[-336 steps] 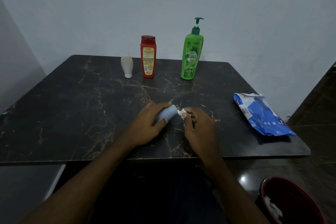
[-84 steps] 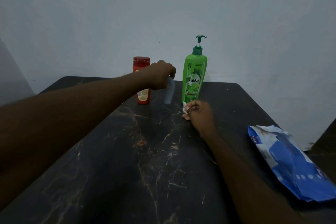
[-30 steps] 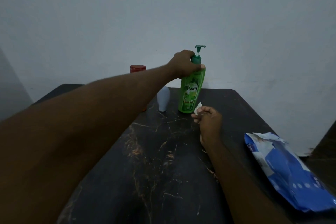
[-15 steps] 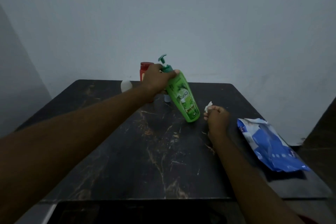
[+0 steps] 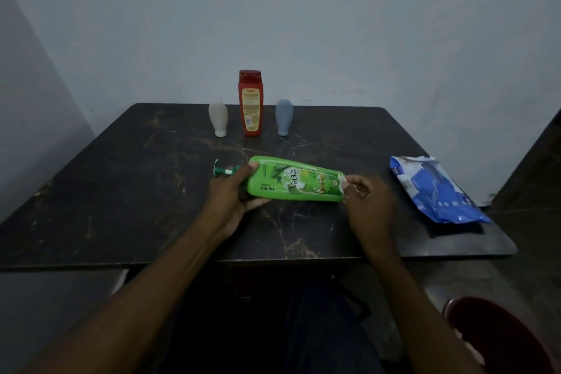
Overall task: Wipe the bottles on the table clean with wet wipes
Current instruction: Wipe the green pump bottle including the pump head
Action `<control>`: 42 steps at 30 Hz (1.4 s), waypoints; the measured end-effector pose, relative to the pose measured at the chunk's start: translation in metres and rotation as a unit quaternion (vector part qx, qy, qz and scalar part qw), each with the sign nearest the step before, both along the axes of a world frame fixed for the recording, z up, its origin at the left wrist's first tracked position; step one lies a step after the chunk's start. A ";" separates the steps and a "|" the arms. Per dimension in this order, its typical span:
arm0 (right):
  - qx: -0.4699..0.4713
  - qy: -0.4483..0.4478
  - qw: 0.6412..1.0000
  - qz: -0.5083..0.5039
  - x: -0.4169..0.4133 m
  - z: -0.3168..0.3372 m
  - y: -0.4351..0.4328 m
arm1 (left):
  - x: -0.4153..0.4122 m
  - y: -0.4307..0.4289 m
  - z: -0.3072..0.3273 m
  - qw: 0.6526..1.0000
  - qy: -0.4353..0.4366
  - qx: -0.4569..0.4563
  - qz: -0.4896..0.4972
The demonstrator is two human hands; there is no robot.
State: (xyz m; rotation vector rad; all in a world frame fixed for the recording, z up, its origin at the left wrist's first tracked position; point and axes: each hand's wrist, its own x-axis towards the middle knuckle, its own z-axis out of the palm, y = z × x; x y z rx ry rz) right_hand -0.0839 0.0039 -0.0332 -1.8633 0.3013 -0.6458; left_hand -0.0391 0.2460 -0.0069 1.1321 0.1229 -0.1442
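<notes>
The green bottle [image 5: 294, 181] lies sideways over the middle of the table [image 5: 136, 191], pump pointing left. The left hand [image 5: 229, 194] grips its pump end, fingers curled round it. The right hand [image 5: 365, 200] pinches a wipe [image 5: 343, 187] against its base. Behind stand 3 more: white tube [image 5: 218, 118], red bottle [image 5: 250, 103], grey tube [image 5: 284, 117]. A blue pack [image 5: 437, 191] lies at the right.

The left hand [image 5: 226, 191] grips the green pump bottle [image 5: 296, 180] sideways over the table [image 5: 121, 191]; the right hand [image 5: 365, 200] pinches a wipe [image 5: 343, 188] against its base.
</notes>
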 end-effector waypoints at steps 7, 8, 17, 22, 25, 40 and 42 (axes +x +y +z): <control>-0.062 -0.035 0.997 -0.038 -0.005 -0.009 0.001 | -0.009 0.005 -0.009 0.996 -0.025 -0.008 -0.082; -0.069 -0.038 0.996 -0.040 -0.004 -0.009 0.001 | -0.008 0.004 -0.009 0.997 -0.026 -0.006 -0.076; -0.116 -0.014 0.992 -0.044 -0.001 -0.010 0.000 | 0.003 0.017 -0.008 0.993 -0.066 -0.021 -0.096; -0.136 -0.006 0.990 -0.032 0.001 -0.010 0.001 | 0.010 0.032 -0.011 0.995 -0.084 0.020 -0.049; -0.150 0.006 0.988 -0.030 0.005 -0.007 0.002 | 0.014 0.040 -0.014 0.993 -0.090 0.063 -0.043; -0.233 -0.055 0.968 0.070 -0.006 -0.009 0.080 | 0.022 0.042 -0.025 0.984 -0.113 0.114 -0.082; -0.200 -0.008 0.980 0.017 -0.001 -0.009 0.046 | 0.023 0.042 -0.025 0.983 -0.113 0.110 -0.095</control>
